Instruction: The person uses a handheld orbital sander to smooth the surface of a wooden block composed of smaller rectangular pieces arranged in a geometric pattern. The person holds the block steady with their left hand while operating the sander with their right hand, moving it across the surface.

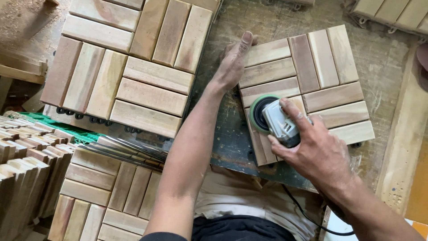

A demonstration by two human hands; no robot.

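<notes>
The right hand [312,151] grips an orbital sander [274,120] on the wooden deck tile [312,85] lying on the tabletop [232,143]. The left hand [234,62], open flat, presses the tile's left edge. Tile stacks [129,62] stand left.

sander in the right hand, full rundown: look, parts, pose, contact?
The sander is a small handheld power tool with a grey body, a black collar and a round green-rimmed pad. It looks like plastic. The pad sits on the left part of the wooden tile on the bench. The right hand wraps over the body from the right. A black cord shows below the wrist. Whether it is running cannot be told.
</notes>
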